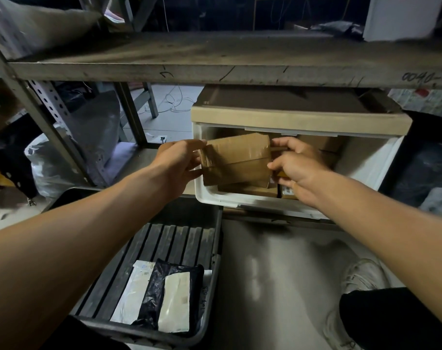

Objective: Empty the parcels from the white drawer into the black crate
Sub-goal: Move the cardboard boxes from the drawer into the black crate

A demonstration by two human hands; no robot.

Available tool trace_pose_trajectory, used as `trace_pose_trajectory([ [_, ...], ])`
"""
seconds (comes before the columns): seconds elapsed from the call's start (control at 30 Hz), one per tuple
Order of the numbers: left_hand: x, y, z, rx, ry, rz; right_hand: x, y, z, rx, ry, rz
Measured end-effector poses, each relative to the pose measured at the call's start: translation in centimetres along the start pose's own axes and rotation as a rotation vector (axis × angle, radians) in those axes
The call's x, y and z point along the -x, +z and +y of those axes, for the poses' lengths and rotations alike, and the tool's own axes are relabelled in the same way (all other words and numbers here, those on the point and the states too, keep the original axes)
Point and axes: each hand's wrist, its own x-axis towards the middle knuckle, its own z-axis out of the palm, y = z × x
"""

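The white drawer (240, 198) is pulled out from its unit on the lower shelf. A taped brown cardboard parcel (236, 159) is raised above the drawer's front, tilted. My left hand (180, 161) grips its left end and my right hand (297, 168) grips its right end. More cardboard parcels (255, 190) lie underneath in the drawer, partly hidden by my hands. The black crate (179, 238) sits on the floor below left, holding a black plastic mailer with a pale label (169, 296) and a white mailer (132, 291).
A grey metal shelf board (214, 56) overhangs the drawer unit just above. A perforated steel upright (53, 107) and plastic bags (50, 157) stand at the left. Dark bagged items (427, 170) lie at the right. My white shoe (361, 274) rests on the floor right of the crate.
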Motion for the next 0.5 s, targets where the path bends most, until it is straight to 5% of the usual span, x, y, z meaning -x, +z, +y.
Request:
trace_pose_trajectory([
  [0.5, 0.28, -0.25, -0.52, -0.098, 0.044, -0.093, 0.10, 0.01, 0.38, 0.011, 0.016, -0.137],
])
